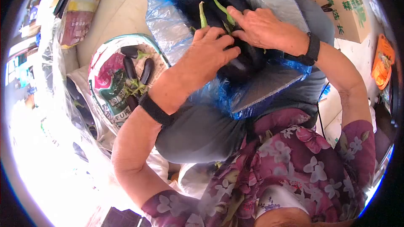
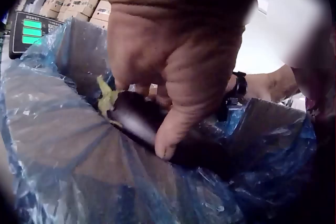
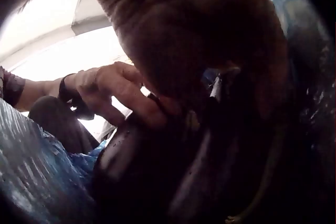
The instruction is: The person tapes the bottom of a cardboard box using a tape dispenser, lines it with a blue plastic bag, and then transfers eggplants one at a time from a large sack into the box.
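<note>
A box lined with a blue plastic bag (image 1: pixel 170 29) stands against the person's legs and contains several dark eggplants (image 1: pixel 242 65). Reaching in from the left, the left hand (image 1: pixel 204 54) grips an eggplant (image 2: pixel 139 116), its thumb along one side and its fingers across the other. The right hand (image 1: pixel 269 27) is deep among the eggplants, its fingers bent around one beside a long green stem (image 1: pixel 222 9). Both hands almost meet over the middle of the box. In the right wrist view, shadow hides most of the right fingers.
To the left, a printed white sack (image 1: pixel 111 86) bears several small eggplants (image 1: pixel 147 69). A scale with a lit green display (image 2: pixel 32 32) stands beyond the box. Cardboard cartons (image 1: pixel 351 10) and an orange packet (image 1: pixel 383 61) are on the right.
</note>
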Available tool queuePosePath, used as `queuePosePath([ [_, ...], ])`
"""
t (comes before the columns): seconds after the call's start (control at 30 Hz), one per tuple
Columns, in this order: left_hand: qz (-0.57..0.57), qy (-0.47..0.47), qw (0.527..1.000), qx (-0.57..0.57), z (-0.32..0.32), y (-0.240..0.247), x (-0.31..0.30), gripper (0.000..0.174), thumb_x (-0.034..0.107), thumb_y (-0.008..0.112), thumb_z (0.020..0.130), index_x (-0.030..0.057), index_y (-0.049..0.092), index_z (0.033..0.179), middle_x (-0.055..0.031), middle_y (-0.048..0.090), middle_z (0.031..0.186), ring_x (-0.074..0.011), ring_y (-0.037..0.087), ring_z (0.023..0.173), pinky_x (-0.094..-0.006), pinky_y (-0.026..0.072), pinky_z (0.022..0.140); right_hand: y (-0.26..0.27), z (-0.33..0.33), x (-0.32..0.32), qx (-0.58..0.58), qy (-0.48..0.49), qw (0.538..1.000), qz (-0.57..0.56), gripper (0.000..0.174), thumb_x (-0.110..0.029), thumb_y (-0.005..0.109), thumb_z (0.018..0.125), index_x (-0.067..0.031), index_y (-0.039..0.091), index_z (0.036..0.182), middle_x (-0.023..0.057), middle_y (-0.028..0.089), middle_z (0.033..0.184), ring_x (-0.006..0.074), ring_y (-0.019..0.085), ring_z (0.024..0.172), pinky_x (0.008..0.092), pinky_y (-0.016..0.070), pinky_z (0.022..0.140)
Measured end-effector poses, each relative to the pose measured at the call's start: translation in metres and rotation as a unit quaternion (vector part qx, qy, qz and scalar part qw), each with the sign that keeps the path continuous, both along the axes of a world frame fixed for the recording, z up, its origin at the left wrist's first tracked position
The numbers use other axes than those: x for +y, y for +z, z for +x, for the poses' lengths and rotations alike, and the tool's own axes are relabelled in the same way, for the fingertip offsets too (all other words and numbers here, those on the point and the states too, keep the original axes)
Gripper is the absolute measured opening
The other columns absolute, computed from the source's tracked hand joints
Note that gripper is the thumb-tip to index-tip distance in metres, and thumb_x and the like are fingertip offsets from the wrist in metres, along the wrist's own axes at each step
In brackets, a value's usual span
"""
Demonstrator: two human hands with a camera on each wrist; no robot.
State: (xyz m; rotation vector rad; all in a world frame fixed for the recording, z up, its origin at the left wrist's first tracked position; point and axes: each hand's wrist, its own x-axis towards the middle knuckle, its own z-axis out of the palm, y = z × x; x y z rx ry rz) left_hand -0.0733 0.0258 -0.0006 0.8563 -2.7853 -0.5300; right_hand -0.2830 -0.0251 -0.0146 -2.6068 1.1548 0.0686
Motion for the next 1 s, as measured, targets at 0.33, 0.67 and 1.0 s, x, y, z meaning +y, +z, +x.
queuePosePath([
  [0.33, 0.118, -0.034, 0.984, 0.126, 0.015, -0.016, 0.001, 0.049, 0.009, 0.074, 0.07, 0.0073, 0.064, 0.118, -0.0136, 0.06, 0.12, -0.0321, 0.048, 0.122, -0.0453, 0.0338, 0.105, 0.015, 0.003, -0.003, 0.029, 0.023, 0.998, 0.043, 0.059, -0.027, 0.06, 0.091, 0.0011, 0.035, 0.137, 0.0254, 0.065, 0.085, 0.0435, 0.063, 0.076, 0.0508, 0.0483, 0.068],
  [0.67, 0.116, 0.661, 0.705, 0.229, 0.31, -0.138, 0.085, 0.033, 0.017, 0.063, 0.083, -0.0048, 0.066, 0.107, -0.0089, 0.066, 0.095, -0.0195, 0.062, 0.085, -0.0304, 0.0493, 0.079, 0.026, 0.01, 0.0, 0.058, 0.008, 0.996, 0.073, 0.066, -0.024, 0.06, 0.092, 0.0013, 0.027, 0.143, 0.0309, 0.062, 0.089, 0.0489, 0.059, 0.081, 0.0531, 0.0456, 0.07],
  [1.0, 0.018, 0.773, 0.618, 0.146, 0.321, -0.256, 0.078, 0.041, 0.032, 0.067, 0.08, -0.0017, 0.063, 0.104, -0.02, 0.069, 0.086, -0.0391, 0.067, 0.084, -0.0453, 0.0509, 0.078, 0.033, 0.031, 0.001, 0.087, -0.048, 0.989, 0.111, 0.071, -0.017, 0.062, 0.089, -0.0026, 0.024, 0.146, 0.0343, 0.06, 0.099, 0.053, 0.058, 0.087, 0.0545, 0.0455, 0.074],
])
